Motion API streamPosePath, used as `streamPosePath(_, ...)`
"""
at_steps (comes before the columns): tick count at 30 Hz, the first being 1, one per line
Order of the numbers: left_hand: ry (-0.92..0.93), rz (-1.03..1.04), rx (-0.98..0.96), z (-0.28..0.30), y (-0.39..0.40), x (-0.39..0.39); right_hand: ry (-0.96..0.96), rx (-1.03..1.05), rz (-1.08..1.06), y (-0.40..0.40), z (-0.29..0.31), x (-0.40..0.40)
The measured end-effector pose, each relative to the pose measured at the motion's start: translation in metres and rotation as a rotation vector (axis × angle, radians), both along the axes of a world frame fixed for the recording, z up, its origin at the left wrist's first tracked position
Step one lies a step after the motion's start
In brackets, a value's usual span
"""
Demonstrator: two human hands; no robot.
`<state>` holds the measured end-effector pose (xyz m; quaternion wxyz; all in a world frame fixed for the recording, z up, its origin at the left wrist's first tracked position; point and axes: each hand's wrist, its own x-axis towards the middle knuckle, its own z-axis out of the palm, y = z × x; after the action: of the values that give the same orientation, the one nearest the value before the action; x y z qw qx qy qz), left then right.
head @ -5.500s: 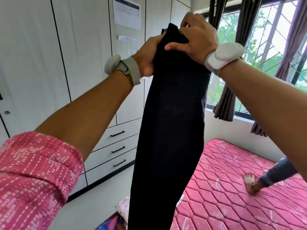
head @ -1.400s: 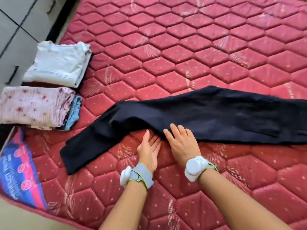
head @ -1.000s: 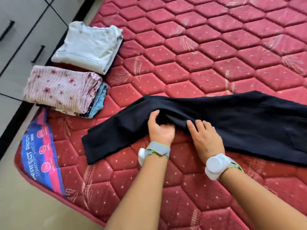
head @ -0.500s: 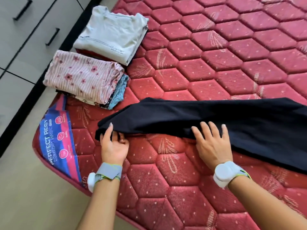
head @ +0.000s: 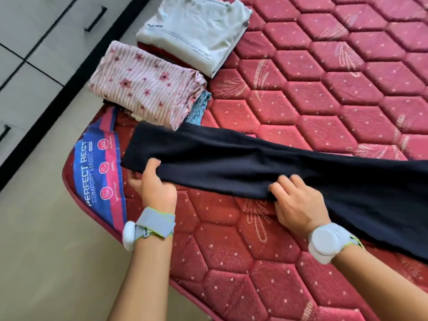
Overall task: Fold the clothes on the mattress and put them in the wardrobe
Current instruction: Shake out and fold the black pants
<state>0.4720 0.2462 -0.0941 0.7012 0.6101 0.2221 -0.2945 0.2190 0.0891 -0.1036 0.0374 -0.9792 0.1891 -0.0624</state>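
Label (head: 98,172) at the mattress (head: 324,93) corner reads "PERFECT REST COMFORT MAGIC"; small print on the folded white shirt (head: 192,31) is unreadable. Black trousers (head: 254,163) lie stretched across the mattress. Left hand (head: 154,184) pinches the near hem end, thumb on top. Right hand (head: 295,201) is curled closed on the near edge mid-length. Folded floral cloth (head: 148,84) lies beside the hem.
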Motion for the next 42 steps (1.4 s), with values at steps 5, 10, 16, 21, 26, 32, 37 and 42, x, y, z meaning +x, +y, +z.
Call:
streamPosePath(5,0.146,0.149,-0.143,-0.016,0.042,0.007,0.166,0.061,0.021,0.019,-0.012,0.0)
streamPosePath(10,0.041,-0.149,-0.038,-0.017,0.04,0.038,0.006,0.082,-0.146,0.026,-0.014,0.063)
streamPosePath(16,0.203,-0.207,-0.175,0.019,0.022,0.049,-0.085,0.449,-0.217,0.017,-0.009,0.147)
streamPosePath(21,0.192,-0.364,-0.3,0.032,0.045,0.046,-0.068,0.82,-0.051,0.009,0.001,0.176)
streamPosePath(26,-0.127,-0.307,0.034,0.005,0.073,0.062,-0.064,0.392,-0.04,0.027,-0.007,0.175)
streamPosePath(32,-1.221,-0.624,0.957,-0.024,0.06,0.06,-0.031,0.181,-0.16,0.031,-0.035,0.159)
streamPosePath(37,-1.319,-1.169,1.08,-0.03,0.028,0.056,0.041,0.14,-0.143,0.017,-0.033,0.148)
streamPosePath(42,-1.273,-1.016,1.074,-0.026,0.023,0.085,0.096,0.237,-0.117,-0.018,-0.021,0.133)
